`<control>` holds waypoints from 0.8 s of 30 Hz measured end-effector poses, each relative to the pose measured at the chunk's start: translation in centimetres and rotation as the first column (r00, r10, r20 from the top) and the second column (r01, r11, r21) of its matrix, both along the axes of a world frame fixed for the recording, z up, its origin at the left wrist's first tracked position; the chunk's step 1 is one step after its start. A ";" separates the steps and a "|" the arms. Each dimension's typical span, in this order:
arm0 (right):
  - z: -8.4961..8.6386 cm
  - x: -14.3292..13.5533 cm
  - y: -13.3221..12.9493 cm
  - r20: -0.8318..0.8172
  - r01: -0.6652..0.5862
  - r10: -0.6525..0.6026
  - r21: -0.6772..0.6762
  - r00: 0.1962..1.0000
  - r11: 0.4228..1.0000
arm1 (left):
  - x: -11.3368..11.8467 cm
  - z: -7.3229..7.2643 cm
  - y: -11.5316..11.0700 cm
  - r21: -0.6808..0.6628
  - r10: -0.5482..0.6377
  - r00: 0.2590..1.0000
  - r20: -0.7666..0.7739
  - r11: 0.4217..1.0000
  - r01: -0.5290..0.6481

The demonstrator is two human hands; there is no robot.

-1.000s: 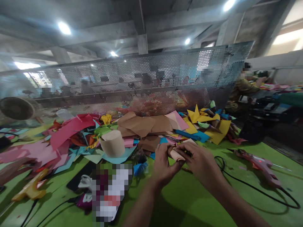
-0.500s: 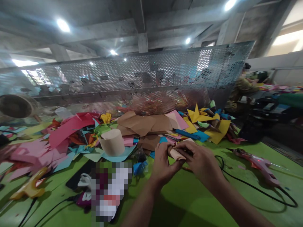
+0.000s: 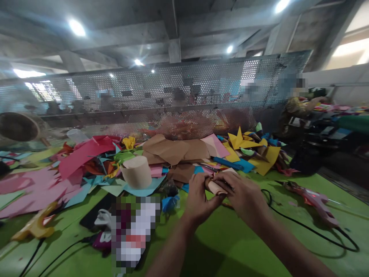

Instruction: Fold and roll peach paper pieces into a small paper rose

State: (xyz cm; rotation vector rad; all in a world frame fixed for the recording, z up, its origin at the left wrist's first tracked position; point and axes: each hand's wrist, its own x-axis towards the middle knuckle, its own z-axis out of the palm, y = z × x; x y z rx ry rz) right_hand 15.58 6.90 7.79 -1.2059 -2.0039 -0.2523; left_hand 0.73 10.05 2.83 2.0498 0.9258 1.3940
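Note:
Between my two hands is a small rolled piece of tan and brown paper (image 3: 215, 188), held just above the green table. My left hand (image 3: 198, 200) grips its left side, with the thumb under the near end. Fingers of my right hand (image 3: 243, 194) close on its upper right side and hide part of it. Behind the hands lie scissors (image 3: 210, 167), partly covered, and a blue cutter-like tool (image 3: 227, 163). To the right a pink glue gun (image 3: 315, 202) rests on the table, its black cord looping toward my right hand.
A tan paper cylinder (image 3: 137, 173) stands left of my hands. Brown sheets (image 3: 175, 150), pink sheets (image 3: 37, 188) and yellow star shapes (image 3: 238, 140) are piled along a perforated metal screen (image 3: 161, 100). At left lie a yellow glue gun (image 3: 37, 225) and a purple plug block (image 3: 102, 240). A person (image 3: 296, 107) sits far right.
My hands and the paper roll stay almost in place. At the far left, a blurred hand over the pink sheets has gone out of view. The distant person's arm has shifted.

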 end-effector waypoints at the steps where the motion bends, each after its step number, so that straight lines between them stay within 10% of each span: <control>1: 0.1 0.1 0.0 0.042 0.000 0.000 0.015 0.999 1.000 | 0.0 0.1 0.0 0.001 -0.001 1.000 -0.006 1.000 0.001; 24: 3.0 0.5 0.4 0.341 -0.139 0.141 -0.031 0.930 0.990 | -0.3 0.6 -0.1 -0.043 -0.081 0.990 -0.119 0.996 0.076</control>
